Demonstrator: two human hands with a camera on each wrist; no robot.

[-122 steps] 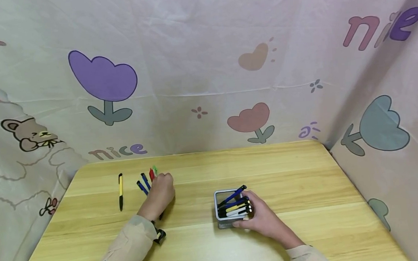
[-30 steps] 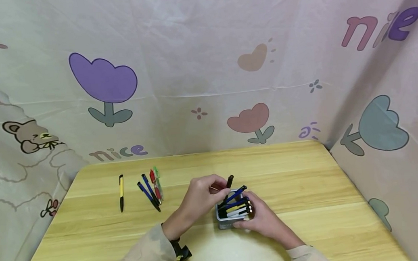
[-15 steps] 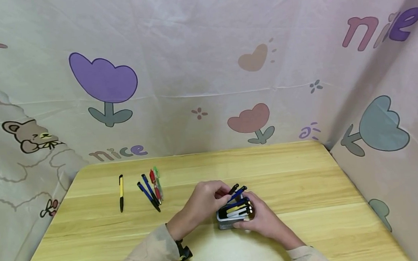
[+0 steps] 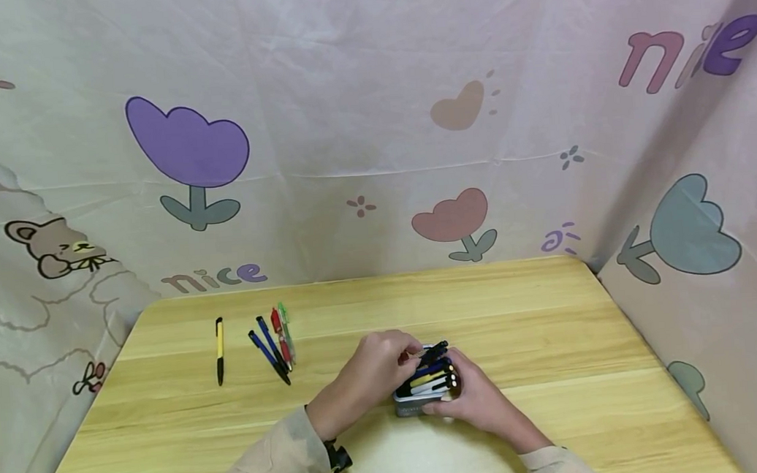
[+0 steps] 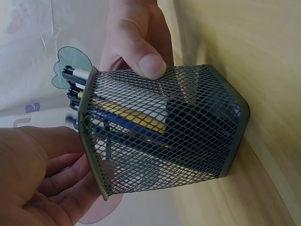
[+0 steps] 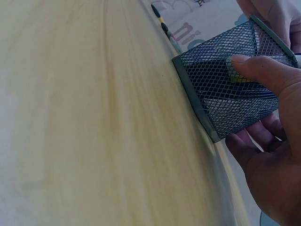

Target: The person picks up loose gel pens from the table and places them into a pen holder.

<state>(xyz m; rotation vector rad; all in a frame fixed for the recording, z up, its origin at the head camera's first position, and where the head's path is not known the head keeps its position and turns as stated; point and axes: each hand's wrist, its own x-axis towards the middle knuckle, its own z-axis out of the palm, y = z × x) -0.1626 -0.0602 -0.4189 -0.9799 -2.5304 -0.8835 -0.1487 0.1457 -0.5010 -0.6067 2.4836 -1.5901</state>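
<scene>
A metal mesh pen holder (image 5: 155, 136) stands on the table with several pens in it, their black clip ends above the rim. White, yellow (image 4: 421, 380) and blue barrels show through the mesh in the left wrist view. My right hand (image 4: 472, 398) grips the holder from the right, thumb across its near side in the right wrist view (image 6: 277, 94). At the holder's mouth, my left hand (image 4: 377, 368) pinches a black pen (image 4: 426, 355) that leans low among the others. The lower part of that pen is hidden behind the fingers.
Left on the table (image 4: 528, 306) lie a yellow-and-black pen (image 4: 219, 350), two blue pens (image 4: 269, 354), a red pen (image 4: 281, 335) and a green pen (image 4: 286, 323). A printed cloth (image 4: 318, 123) hangs behind and at both sides.
My left hand has moved from the loose pens at the left to the holder with a black pen, which has sunk lower and tilted right into it. My right hand stays on the holder.
</scene>
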